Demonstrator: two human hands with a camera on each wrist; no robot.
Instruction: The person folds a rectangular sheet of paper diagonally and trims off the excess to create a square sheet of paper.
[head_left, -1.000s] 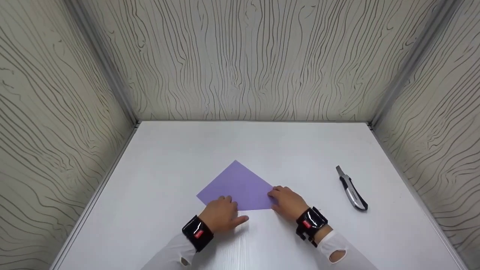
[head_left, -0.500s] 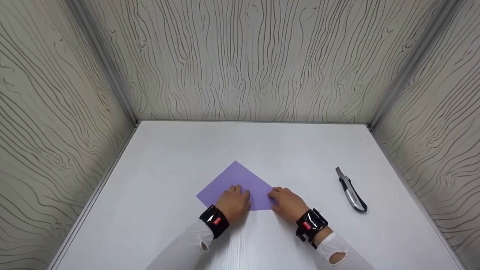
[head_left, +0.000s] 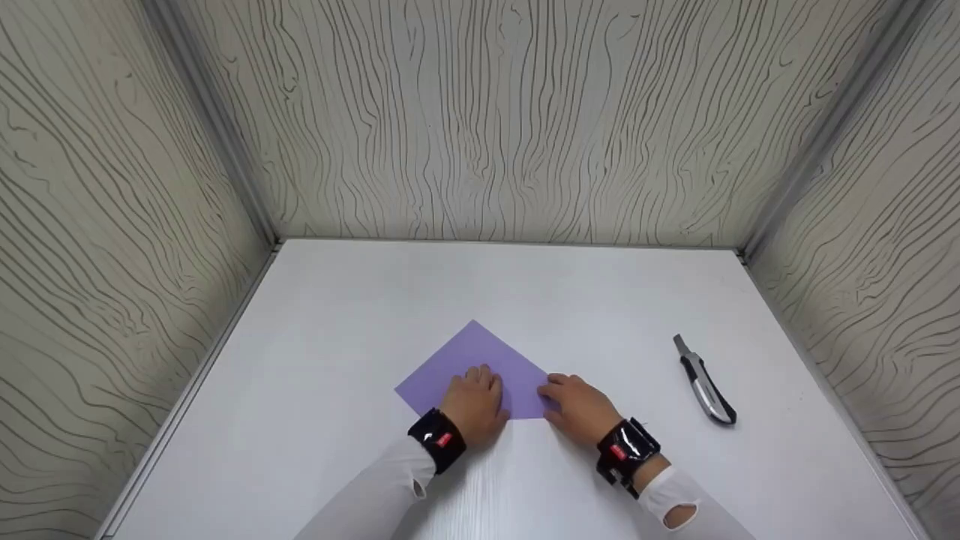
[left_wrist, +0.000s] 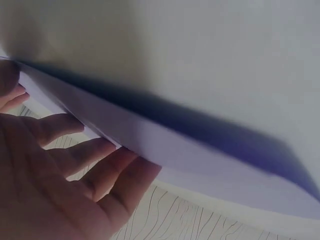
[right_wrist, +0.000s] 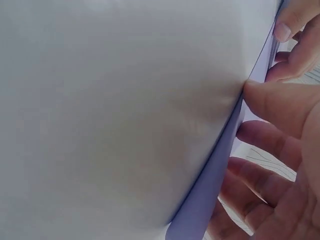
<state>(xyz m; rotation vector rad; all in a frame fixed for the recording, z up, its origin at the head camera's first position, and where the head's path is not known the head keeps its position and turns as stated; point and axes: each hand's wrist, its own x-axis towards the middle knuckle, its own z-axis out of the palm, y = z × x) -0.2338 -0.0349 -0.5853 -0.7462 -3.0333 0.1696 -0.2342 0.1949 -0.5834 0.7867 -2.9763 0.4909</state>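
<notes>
A purple sheet of paper [head_left: 441,377] lies on the white table, one corner pointing to the back and a straight edge toward the person. Its front edge stands slightly raised in the left wrist view, where the paper [left_wrist: 215,160] shows layers. My left hand [head_left: 474,409] rests on the middle of the sheet, fingertips on top and thumb at the front edge. At the right corner, my right hand [head_left: 583,409] presses the paper with its fingertips. Its thumb [right_wrist: 280,102] touches the front edge in the right wrist view, apart from the fingers.
A utility knife [head_left: 705,386] with its blade out lies on the table [head_left: 337,315] to the right of the right hand. Panels with a wood-grain pattern [head_left: 480,127] enclose the back and both sides. Each wrist wears a black band.
My left hand has slid right and slightly farther back over the paper, its thumb coming in to the front edge. The right hand stays at the right corner.
</notes>
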